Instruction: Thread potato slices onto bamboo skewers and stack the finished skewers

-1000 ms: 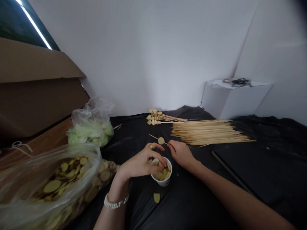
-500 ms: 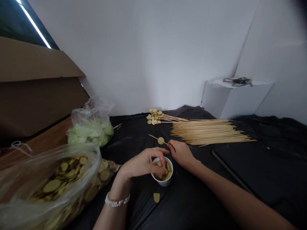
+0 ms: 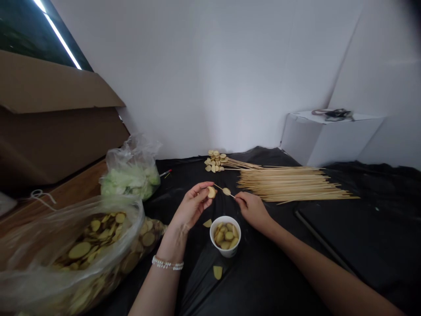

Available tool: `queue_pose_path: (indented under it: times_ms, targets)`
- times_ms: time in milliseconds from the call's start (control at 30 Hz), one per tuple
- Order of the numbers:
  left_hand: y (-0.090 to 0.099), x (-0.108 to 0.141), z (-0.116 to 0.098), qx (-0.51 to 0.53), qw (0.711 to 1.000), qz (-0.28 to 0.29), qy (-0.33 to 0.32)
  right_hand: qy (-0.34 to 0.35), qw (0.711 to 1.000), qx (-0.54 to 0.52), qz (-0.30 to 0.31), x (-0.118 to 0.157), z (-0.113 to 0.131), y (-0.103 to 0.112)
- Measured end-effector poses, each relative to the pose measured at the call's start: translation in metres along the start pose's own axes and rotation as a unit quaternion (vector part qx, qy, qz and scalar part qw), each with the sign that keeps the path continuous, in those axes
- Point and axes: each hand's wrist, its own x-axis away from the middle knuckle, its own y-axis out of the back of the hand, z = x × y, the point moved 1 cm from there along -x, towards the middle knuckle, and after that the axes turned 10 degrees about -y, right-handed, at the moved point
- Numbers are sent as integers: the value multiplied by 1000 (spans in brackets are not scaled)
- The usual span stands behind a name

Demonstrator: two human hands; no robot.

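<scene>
The skewer [image 3: 218, 187], bearing a threaded slice [image 3: 226, 191], juts from the pinching fingers of the right hand [image 3: 255, 210]; near its tip, the left hand [image 3: 193, 205] pinches a loose slice [image 3: 212, 192]. Threading seems in hand, calling next for careful alignment. A cup [image 3: 227, 253] stands nearside of the fingers.

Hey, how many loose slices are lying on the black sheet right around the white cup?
2. One slice lies left of the white cup, slightly beyond its middle; the other slice lies on the cup's near side. More may be hidden behind the left hand.
</scene>
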Motion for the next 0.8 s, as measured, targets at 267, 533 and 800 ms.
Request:
queue_pose_path:
  times_ms: [267, 533, 800]
  targets:
    - [11, -8, 4, 175, 975, -102, 89, 26, 999, -27, -18, 4, 4, -1]
    - [13, -10, 8, 159, 979, -107, 68, 50, 998, -37, -31, 3, 1, -4]
    - [25, -15, 14, 130, 973, -193, 0, 73, 995, -58, -43, 5, 6, -1]
